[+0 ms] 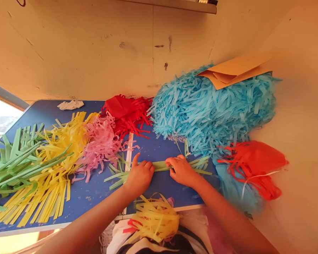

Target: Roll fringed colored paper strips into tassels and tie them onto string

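Note:
A narrow band of green fringed tissue paper (160, 165) lies across the blue table, its cut ends fanning out on both sides. My left hand (141, 177) is closed on the band's left part, with the thumb sticking up. On the right part, my right hand (182, 170) has its fingers curled and pinched on the same band. Between the two hands a short flat stretch of the green paper shows. Yellow tissue strips (159, 218) with a bit of red rest at my lap, just below the hands.
Left on the blue table (92, 195) lie green (16, 155), yellow (66, 141) and pink fringes (100, 141). Red fringe (124, 113) sits behind. A large light-blue fringe heap (212, 109) carries folded orange paper (233, 72). More red fringe (259, 162) lies right, near the wall (95, 53).

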